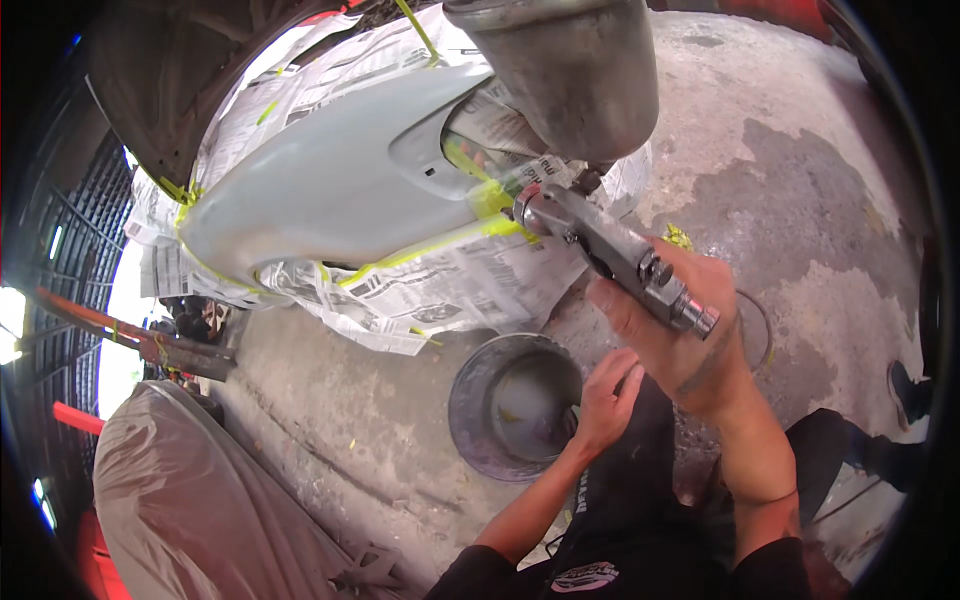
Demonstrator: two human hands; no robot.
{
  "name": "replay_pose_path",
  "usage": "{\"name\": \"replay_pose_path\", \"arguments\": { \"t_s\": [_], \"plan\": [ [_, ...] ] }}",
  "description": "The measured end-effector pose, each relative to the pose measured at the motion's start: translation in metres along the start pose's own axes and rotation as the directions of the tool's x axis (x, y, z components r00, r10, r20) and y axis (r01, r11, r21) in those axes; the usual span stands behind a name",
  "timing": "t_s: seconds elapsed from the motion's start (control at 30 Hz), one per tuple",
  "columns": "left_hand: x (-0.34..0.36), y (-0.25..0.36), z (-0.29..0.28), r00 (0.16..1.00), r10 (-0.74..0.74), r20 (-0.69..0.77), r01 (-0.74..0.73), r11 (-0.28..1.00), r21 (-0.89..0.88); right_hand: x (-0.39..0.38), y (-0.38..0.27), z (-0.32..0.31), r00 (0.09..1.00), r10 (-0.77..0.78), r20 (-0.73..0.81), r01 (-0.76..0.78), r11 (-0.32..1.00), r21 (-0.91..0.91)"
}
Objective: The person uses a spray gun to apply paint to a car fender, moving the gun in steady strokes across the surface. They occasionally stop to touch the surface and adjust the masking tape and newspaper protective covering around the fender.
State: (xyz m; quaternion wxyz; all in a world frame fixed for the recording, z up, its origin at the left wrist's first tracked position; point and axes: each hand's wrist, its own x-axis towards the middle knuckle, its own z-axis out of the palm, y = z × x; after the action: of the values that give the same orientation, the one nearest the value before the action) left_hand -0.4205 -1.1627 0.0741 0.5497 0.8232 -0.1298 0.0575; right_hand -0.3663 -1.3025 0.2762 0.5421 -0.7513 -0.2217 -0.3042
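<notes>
My right hand (pixel 700 340) is wrapped round the body of a metal spray gun (pixel 610 240). A grey metal cup (pixel 570 75) sits at the gun's far end, and the nozzle points left toward a grey primed car fender (pixel 320 180). Newspaper (pixel 470 290) surrounds the fender, held along its edge by yellow-green masking tape (pixel 410 257). The gun and its cup hide part of the fender's right end. My left hand (pixel 608 405) is by my knee, beside a dark bucket (pixel 468 415), with its fingers loosely stretched and nothing seen in them.
Murky liquid lies in the bucket on the concrete floor (pixel 330 400). A raised dark panel (pixel 160 90) stands at the far left. Nearer on the left is a covered object (pixel 190 490). Someone's shoe (pixel 905 395) shows at the right edge. A thin hose (pixel 768 330) curves behind my right wrist.
</notes>
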Motion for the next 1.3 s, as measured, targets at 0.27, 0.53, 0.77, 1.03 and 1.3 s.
{"name": "replay_pose_path", "arguments": {
  "t_s": [0.27, 0.53, 0.77, 1.03, 1.3],
  "plan": [
    [0.002, 0.003, -0.002, 0.994, 0.06, -0.088, -0.055, 0.997, 0.055, 0.011, 0.009, -0.03, 0.967, 0.24, -0.088, -0.241, 0.971, -0.001],
    [0.029, 0.081, 0.002, 0.998, -0.052, -0.035, 0.039, 0.948, -0.316, -0.004, 0.033, -0.055, 0.968, 0.224, 0.111, -0.229, 0.973, 0.037],
    [0.056, 0.14, 0.013, 0.993, -0.039, 0.113, 0.088, 0.88, -0.466, 0.011, 0.032, -0.067, 0.995, 0.018, 0.095, -0.019, 1.0, 0.006],
    [0.071, 0.233, 0.018, 0.952, -0.27, 0.142, 0.305, 0.835, -0.458, 0.08, -0.023, -0.119, 0.947, 0.262, 0.184, -0.293, 0.941, 0.167],
    [0.073, 0.366, -0.007, 0.919, -0.388, 0.071, 0.384, 0.84, -0.384, 0.155, -0.114, -0.18, 0.848, 0.398, 0.349, -0.484, 0.85, 0.209]
  ]
}}
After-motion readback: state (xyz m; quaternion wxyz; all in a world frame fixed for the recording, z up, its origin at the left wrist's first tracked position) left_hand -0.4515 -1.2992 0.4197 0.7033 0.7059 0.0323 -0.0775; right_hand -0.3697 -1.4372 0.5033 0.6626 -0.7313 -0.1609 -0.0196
